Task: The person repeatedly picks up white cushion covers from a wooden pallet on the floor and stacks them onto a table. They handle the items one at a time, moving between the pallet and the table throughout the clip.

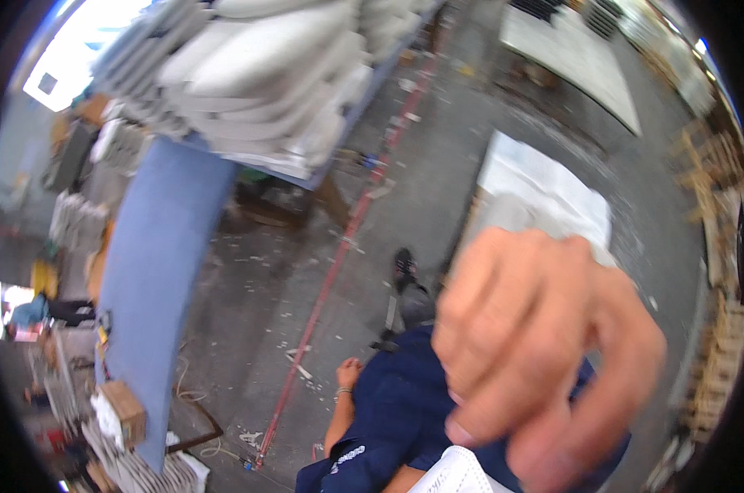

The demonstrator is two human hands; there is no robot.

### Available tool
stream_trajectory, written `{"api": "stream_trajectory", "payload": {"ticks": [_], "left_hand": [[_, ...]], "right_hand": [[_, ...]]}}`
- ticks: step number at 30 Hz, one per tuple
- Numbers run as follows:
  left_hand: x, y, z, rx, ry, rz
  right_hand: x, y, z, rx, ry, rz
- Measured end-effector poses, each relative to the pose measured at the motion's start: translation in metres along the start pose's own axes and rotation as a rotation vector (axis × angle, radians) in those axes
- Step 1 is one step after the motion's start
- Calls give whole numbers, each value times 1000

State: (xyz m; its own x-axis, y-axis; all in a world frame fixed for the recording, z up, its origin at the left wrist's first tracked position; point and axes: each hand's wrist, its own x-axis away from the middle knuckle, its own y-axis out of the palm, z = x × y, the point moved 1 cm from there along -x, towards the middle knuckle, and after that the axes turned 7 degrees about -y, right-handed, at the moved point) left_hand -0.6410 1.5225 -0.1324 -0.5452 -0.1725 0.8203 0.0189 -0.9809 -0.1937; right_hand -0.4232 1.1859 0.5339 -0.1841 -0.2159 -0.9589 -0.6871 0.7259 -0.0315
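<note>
My right hand (545,337) is raised very close to the view and smeared a little by motion. Its fingers are bent, with one reaching apart from the others, and nothing shows in its grasp. It covers part of a low stand topped with a white sheet (545,177) and a greyish-white piece (503,214). Down beside my navy shirt (397,394) hangs my left hand (349,374), a band around its wrist. The left fingers are loosely curled, with nothing visible in them.
Stacked white curved pieces (265,74) lie on a table at upper left. A long blue board (162,246) stands below, with a cardboard box (124,411) near its end. A red line (331,287) crosses the littered floor. Wooden pallets (717,361) line the right. A person (51,312) is far left.
</note>
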Motion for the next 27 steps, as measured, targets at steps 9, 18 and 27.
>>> {"api": "stream_trajectory", "payload": {"ticks": [9,18,27], "left_hand": [[65,-13,-95,-562,-114,-203],[43,75,95,-330,-51,-145],[50,267,171,-303,98,-98]], "right_hand": [[48,64,-95,657,12,349],[283,-18,-176,1241,1097,699],[594,11,-328,354,1512,1830]]}}
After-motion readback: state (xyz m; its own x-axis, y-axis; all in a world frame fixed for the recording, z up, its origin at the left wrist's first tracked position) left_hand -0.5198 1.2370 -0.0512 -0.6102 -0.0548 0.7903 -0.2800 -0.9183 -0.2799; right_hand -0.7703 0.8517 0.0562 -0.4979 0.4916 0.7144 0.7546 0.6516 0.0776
